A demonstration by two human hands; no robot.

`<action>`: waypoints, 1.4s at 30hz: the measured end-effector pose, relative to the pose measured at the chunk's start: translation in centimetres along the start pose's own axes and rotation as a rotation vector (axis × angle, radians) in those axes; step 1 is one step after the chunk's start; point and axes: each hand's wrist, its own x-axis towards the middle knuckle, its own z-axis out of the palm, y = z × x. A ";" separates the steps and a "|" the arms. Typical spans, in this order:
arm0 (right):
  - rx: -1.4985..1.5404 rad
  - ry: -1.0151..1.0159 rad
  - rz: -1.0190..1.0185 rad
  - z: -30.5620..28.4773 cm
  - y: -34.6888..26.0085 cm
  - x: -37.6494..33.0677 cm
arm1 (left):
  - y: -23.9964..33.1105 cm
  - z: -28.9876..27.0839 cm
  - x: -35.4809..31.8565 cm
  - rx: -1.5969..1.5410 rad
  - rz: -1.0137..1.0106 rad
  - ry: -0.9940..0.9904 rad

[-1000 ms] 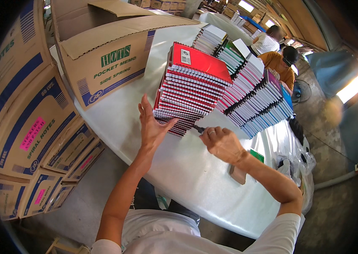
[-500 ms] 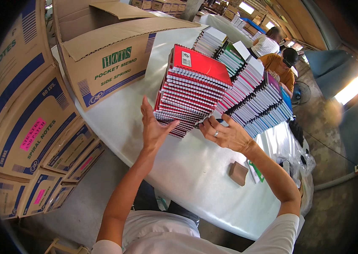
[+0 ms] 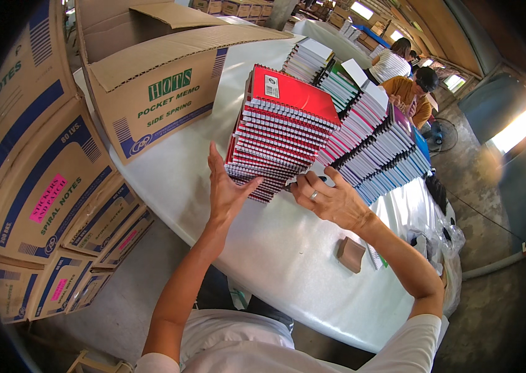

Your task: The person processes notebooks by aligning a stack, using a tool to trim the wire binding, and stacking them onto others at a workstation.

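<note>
A tall stack of red spiral notebooks (image 3: 294, 96) stands on the table, its white-edged coils toward me and a label on the top cover. Against its lower left corner rests my left hand (image 3: 225, 183), open, fingers stretched up along the side and thumb across the lowest coils. At the lower right corner my right hand (image 3: 331, 196), with a ring on one finger, is closed in a pinch. A slim dark object, perhaps a pen, shows in part between its fingers, with its tip by the lower coils. Most of that object is hidden.
More notebook stacks (image 3: 368, 133) stand behind and to the right. An open carton (image 3: 163, 105) sits at the left, beside piled cartons (image 3: 45, 193). A small brown block (image 3: 350, 255) lies near my right forearm. Co-workers (image 3: 409, 93) are beyond the table; a fan (image 3: 442, 133) stands by them.
My right hand has shifted slightly left along the lower coils, still pinched. My left hand and the red stack stay put. The nearer co-worker has raised their hands.
</note>
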 end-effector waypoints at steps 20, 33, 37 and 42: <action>0.088 0.032 0.129 -1.2 0.1 0.0 | 0.6 -0.1 0.0 -0.002 0.001 0.026; 0.071 -0.064 0.092 -1.1 -0.4 0.4 | 0.4 0.0 0.3 0.000 -0.015 -0.013; 0.135 -0.268 0.298 -2.1 -3.6 2.0 | 0.4 -0.5 0.3 0.111 0.109 0.020; 0.114 0.119 0.217 -1.7 0.7 -1.4 | 9.1 -3.0 -0.8 0.491 0.672 0.148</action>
